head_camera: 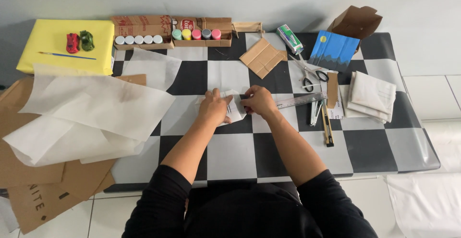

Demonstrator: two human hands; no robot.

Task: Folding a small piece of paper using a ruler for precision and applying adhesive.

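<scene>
My left hand (213,107) and my right hand (259,102) meet over a small folded piece of white paper (234,107) in the middle of the black-and-white checkered table (240,151). Both hands pinch the paper between fingers and thumbs, one on each side. A clear ruler (300,100) lies just right of my right hand. Black sleeves cover both upper arms.
Large white paper sheets (91,108) and brown cardboard (29,170) overhang the left. At the back: a yellow box (48,50) with two toy cars, paint pots (197,34), a cardboard square (262,57). On the right lie scissors (307,74), a utility knife (327,127), folded cloth (372,96), a blue painting (333,50).
</scene>
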